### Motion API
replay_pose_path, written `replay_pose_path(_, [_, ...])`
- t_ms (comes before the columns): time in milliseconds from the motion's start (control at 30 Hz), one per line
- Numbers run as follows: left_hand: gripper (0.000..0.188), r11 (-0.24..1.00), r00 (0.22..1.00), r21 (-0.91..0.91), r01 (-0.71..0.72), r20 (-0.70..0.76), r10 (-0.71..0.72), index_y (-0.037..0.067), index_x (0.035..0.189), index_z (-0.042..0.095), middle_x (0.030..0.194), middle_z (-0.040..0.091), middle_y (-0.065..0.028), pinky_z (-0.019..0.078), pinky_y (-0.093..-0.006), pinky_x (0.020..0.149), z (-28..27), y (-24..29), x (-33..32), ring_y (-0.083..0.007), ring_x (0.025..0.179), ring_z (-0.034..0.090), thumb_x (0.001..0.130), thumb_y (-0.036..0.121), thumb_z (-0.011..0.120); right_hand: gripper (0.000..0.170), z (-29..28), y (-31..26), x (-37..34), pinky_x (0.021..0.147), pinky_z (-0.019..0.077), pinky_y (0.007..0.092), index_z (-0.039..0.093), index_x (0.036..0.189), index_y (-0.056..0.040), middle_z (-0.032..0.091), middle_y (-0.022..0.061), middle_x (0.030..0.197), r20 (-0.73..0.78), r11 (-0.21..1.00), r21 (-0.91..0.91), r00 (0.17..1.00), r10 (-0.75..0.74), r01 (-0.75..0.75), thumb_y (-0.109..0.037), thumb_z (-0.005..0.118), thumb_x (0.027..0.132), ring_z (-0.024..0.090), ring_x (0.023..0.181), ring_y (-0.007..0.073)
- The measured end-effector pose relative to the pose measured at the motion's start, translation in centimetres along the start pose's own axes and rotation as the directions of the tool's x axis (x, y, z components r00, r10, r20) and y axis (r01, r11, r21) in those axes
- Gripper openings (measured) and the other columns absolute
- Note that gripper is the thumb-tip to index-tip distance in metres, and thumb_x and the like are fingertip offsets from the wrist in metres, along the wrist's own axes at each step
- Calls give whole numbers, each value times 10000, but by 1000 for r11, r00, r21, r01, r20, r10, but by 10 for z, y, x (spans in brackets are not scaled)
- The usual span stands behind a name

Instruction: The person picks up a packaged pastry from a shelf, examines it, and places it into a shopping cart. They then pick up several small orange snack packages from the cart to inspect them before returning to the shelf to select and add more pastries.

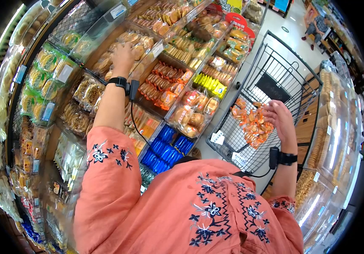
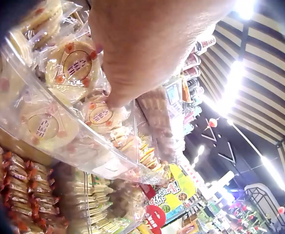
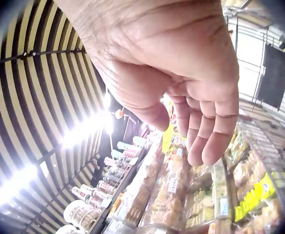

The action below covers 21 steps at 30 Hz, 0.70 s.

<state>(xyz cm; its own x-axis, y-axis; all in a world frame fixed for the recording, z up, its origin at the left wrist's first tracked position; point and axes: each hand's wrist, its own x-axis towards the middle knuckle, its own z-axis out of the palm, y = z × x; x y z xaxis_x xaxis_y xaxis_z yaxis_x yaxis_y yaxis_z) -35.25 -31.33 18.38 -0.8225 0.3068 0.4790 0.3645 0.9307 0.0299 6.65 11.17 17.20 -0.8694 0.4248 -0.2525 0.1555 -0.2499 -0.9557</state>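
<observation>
The left hand (image 1: pixel 123 57) reaches into a bin (image 2: pixel 76 129) with a clear front wall. Its fingers are on the round biscuits (image 1: pixel 139 42), which lie there in clear wrapping; the thumb touches one pack in the left wrist view. Whether the fingers grip a biscuit, I cannot tell. The right hand (image 1: pixel 278 118) hangs over the cart (image 1: pixel 292 82), its fingers loosely bent and holding nothing. Under it, in the wire basket, lies a heap of orange packs (image 1: pixel 256 127).

Around the left hand, the shelf (image 1: pixel 156 50) is divided into many compartments, each with its own goods: red packs (image 1: pixel 161 78) just beside the biscuits, yellow packs (image 1: pixel 209 84) nearer to the cart, and blue packs (image 1: pixel 165 148) close to the person's body. On the other side of the cart stand clear bins (image 1: pixel 330 122) of food.

Farther away, the pale floor (image 1: pixel 290 21) shines, and a person (image 1: pixel 317 28) sits near its far side. Above everything is a ceiling (image 3: pixel 30 97) with dark and cream stripes, and its lamps (image 3: pixel 89 129) are very bright.
</observation>
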Motion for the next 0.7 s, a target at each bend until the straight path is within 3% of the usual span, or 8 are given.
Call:
replay_pose_path(167, [235,998,999,-55,45,-19,-46,138,1115,657,1148,614,-145,429,-557,923,25,-12,3,-361,1122,562,926,276,628,308,77,-8,33,734,551,274,574,1184,-8,667,120,1028,186,996,-93,982,5,12,-263,534,1017,674,876,177])
replay_pose_path(267, [256,1000,996,30,3,-88,0,100,1067,651,1114,643,-157,485,-528,862,27,-10,1,-371,1069,603,914,304,634,331,120,-13,53,736,558,289,567,1190,-7,667,120,1031,307,982,-182,952,2,56,-286,539,1012,677,880,185])
replay_pose_path(367, [300,998,1000,-58,1,-10,-2,92,1098,652,1119,640,-178,479,-532,881,18,-14,3,-389,1077,591,916,328,632,351,158,-19,71,744,557,295,569,1199,-17,662,102,1042,418,963,-248,908,10,104,-305,553,999,678,887,181])
replay_pose_path(433, [396,987,996,-140,85,12,-84,67,1174,646,1184,623,-212,468,-518,933,6,-14,17,-406,1126,574,916,367,636,348,186,-23,83,741,554,291,582,1209,-23,661,76,1050,462,951,-274,887,-1,144,-291,568,988,672,880,154])
replay_pose_path(500, [437,957,981,-222,189,2,-194,56,1200,648,1210,618,-225,462,-503,962,-19,-7,27,-409,1162,565,914,387,639,360,212,-28,92,772,551,303,586,1227,-14,662,69,1068,485,924,-322,874,-26,206,-276,575,980,665,912,155])
replay_pose_path(533, [443,955,980,-234,182,-37,-196,1,1182,636,1207,610,-245,462,-515,950,-19,-11,34,-416,1140,570,923,361,637,367,224,-29,96,787,549,309,588,1236,-10,663,66,1077,496,909,-347,868,-32,232,-268,579,976,661,927,155])
replay_pose_path(633, [455,908,980,-375,187,9,-198,-16,1208,633,1194,635,-259,479,-494,948,-9,-41,63,-419,1116,597,928,343,626,391,254,-8,123,851,532,325,585,1253,9,663,65,1115,596,808,-333,773,-220,487,-265,577,973,646,992,173])
replay_pose_path(700, [458,878,981,-457,143,-53,-188,-49,1206,634,1133,672,-265,505,-469,928,-37,-31,64,-409,1058,642,934,318,614,432,271,0,125,933,503,342,555,1301,12,652,107,1159,613,804,-307,752,-242,509,-265,577,970,624,1076,218])
